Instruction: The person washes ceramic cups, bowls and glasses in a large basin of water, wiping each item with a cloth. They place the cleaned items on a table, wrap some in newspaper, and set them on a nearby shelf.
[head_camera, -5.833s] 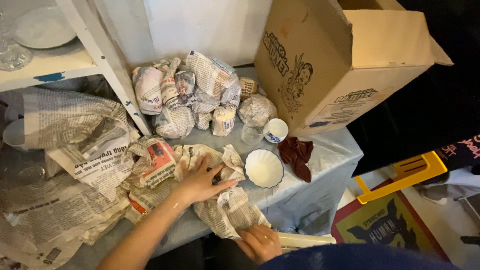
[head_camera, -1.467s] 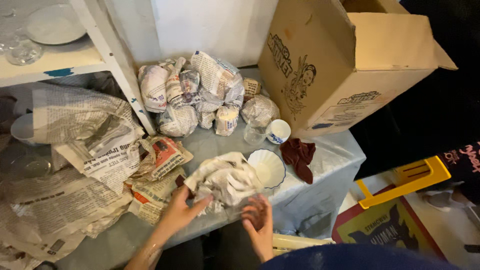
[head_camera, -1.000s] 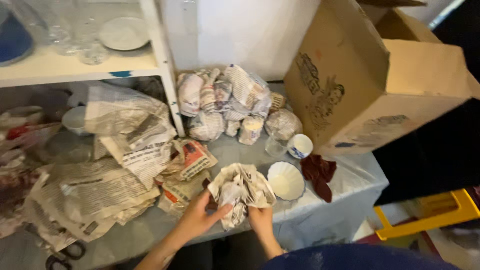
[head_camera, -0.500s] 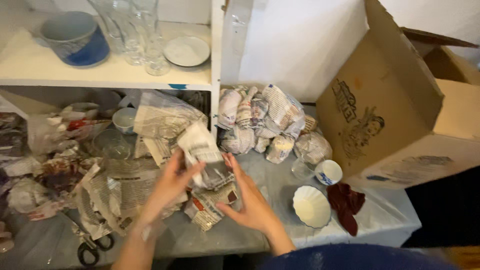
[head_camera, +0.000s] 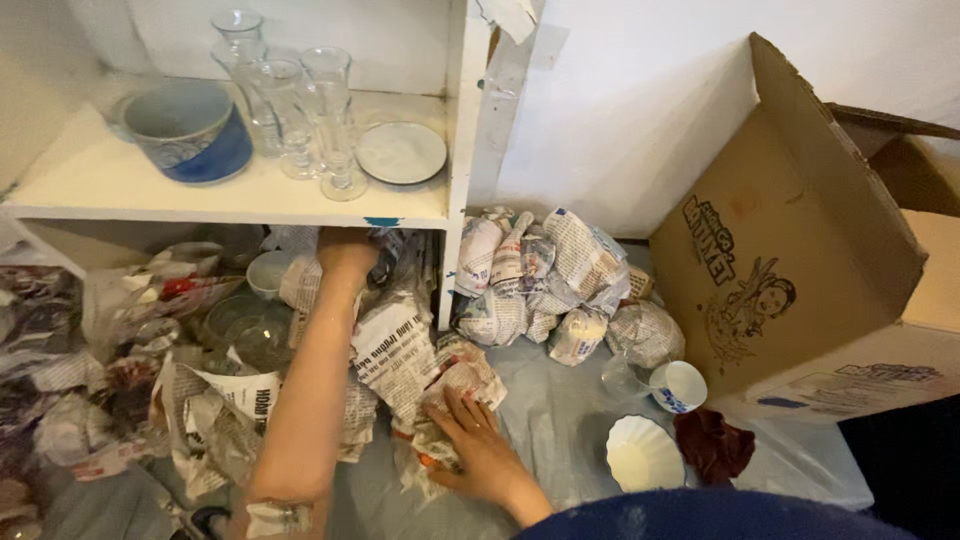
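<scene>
My left hand (head_camera: 347, 252) reaches forward under the white shelf (head_camera: 230, 205), its fingers hidden among crumpled newspaper there. Whether it grips anything I cannot tell. My right hand (head_camera: 478, 445) lies flat, fingers spread, on a loose sheet of newspaper (head_camera: 415, 365) on the covered table. A pile of newspaper-wrapped bundles (head_camera: 545, 285) sits against the wall just right of the shelf post. A small white scalloped dish (head_camera: 643, 460) lies to the right of my right hand.
On the shelf stand a blue and white bowl (head_camera: 188, 130), several glasses (head_camera: 300, 110) and a small plate (head_camera: 401, 152). A big open cardboard box (head_camera: 800, 250) lies tipped at right. A white cup (head_camera: 677, 386) and dark red cloth (head_camera: 712, 446) sit before it. Crumpled paper and glassware (head_camera: 245, 335) fill the left.
The view has swung left and up to the shelf. My left hand has moved from the wrapped bundle at the table's front into the space under the shelf; my right hand now rests on newspaper.
</scene>
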